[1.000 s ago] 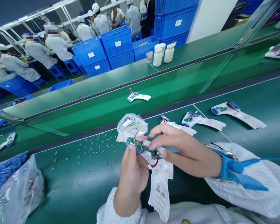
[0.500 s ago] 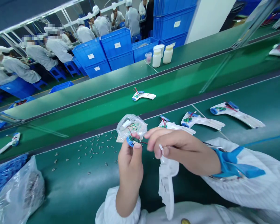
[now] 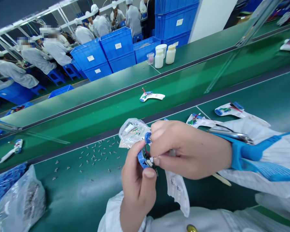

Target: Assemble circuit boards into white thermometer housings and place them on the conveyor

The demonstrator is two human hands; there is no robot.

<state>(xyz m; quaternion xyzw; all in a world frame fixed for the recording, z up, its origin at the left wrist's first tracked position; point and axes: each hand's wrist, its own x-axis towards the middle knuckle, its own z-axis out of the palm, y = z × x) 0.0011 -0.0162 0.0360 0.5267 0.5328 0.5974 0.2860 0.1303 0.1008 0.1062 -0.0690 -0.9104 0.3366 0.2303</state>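
You count two bare hands of yours, your left hand (image 3: 137, 190) and your right hand (image 3: 190, 149), on one blue-rimmed circuit assembly (image 3: 145, 159). You also have one blue fabric wrist strap (image 3: 239, 158), six white gun-shaped plastic housings (image 3: 241, 110), two clear plastic bags (image 3: 132, 132), two white plastic bottles (image 3: 159, 58) and one clear plastic cup (image 3: 150, 58) in view.

Blue-edged circuit board (image 3: 146, 159), now turned edge-on, pinched between left hand (image 3: 137, 187) and right hand (image 3: 190, 149), white housing shell (image 3: 176, 190) shifted right below them, second shell (image 3: 152, 96) farther right along far belt
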